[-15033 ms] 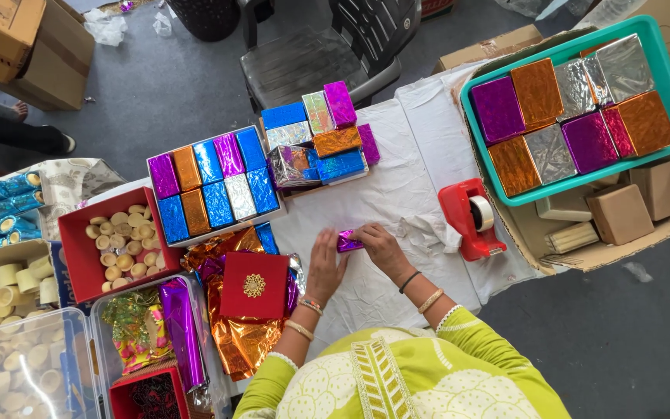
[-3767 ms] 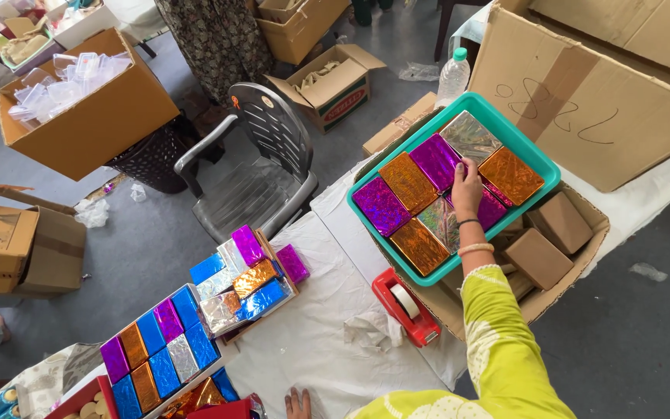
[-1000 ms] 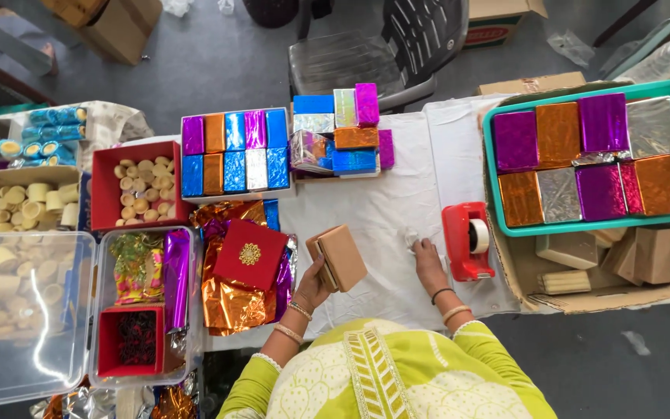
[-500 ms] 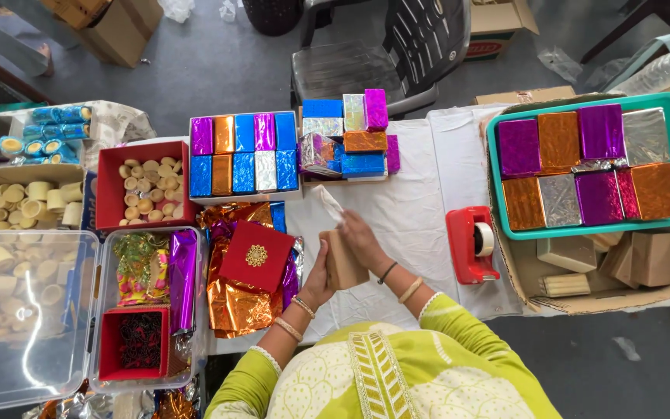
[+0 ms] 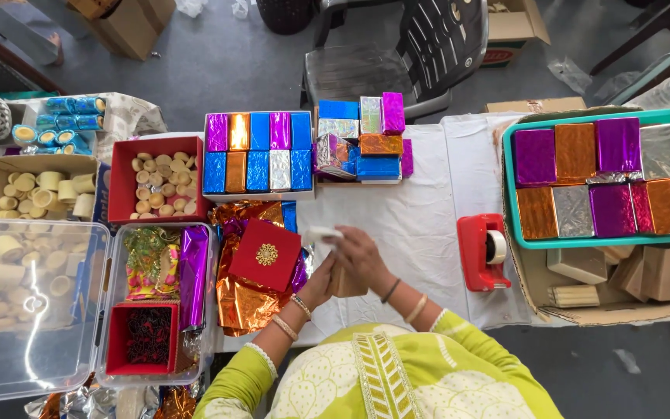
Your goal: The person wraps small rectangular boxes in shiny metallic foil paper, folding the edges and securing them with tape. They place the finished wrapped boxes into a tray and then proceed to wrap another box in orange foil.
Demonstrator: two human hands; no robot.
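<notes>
A small plain brown cardboard box stands between both my hands, just above the white-covered table. My left hand grips its left side. My right hand lies over its top and right side, by a small pale flap at the box's top. The box is mostly hidden by my fingers. A red lidded box with a gold ornament lies just left of my hands on crumpled copper foil.
A red tape dispenser sits to the right. A teal tray of foil-wrapped boxes rests on a carton of plain brown boxes. Wrapped boxes line the far edge. Clear tubs and a red box of rounds stand left.
My right hand came off the table and closed over the brown box that my left hand held up. The box now sits lower, upright between both hands.
</notes>
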